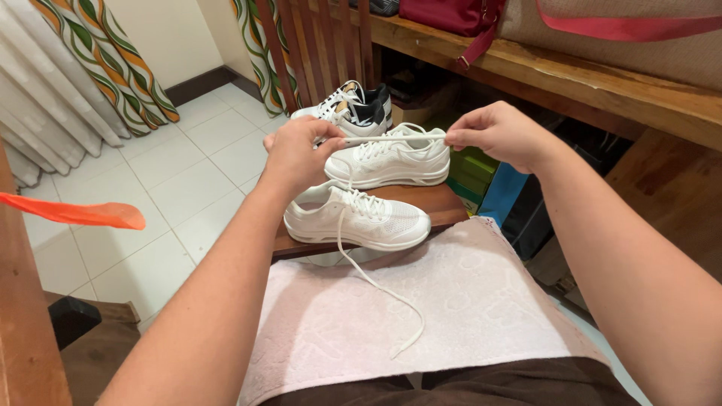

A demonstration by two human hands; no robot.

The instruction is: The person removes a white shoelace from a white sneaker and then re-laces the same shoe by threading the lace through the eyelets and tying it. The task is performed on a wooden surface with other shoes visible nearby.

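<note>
White floor tiles [180, 180] fill the left of the room, with striped curtains [113, 68] in green, orange and white hanging to them.

Wooden bench [602, 83], long, along the right wall; a red bag [451, 15] sits on it.

Pink towel [451, 308], patterned, spread over the person's lap in the foreground.

Small dark wooden stool [444, 207], just past the towel's far edge, bearing two shoes.

Near white sneaker [357, 218], on its sole, toe to the right, at the stool's front edge. One loose end of its lace [368, 278] trails down off the stool and across the towel.

Far white sneaker [395, 162], same kind, behind the first, partly hidden by the hands.

Black-and-white sneaker [353, 105], on the floor beyond the stool, by a slatted wooden chair back [323, 45].

Left hand [297, 154], raised above the near sneaker, fingers pinched shut on one end of a white lace.

Right hand [500, 135], level with the left and well apart from it, fingers likewise pinched on the lace.

Taut lace [387, 138], stretched straight between the two hands, in front of the far sneaker and above the near one.

Orange strap [75, 213], at the left edge.
</note>
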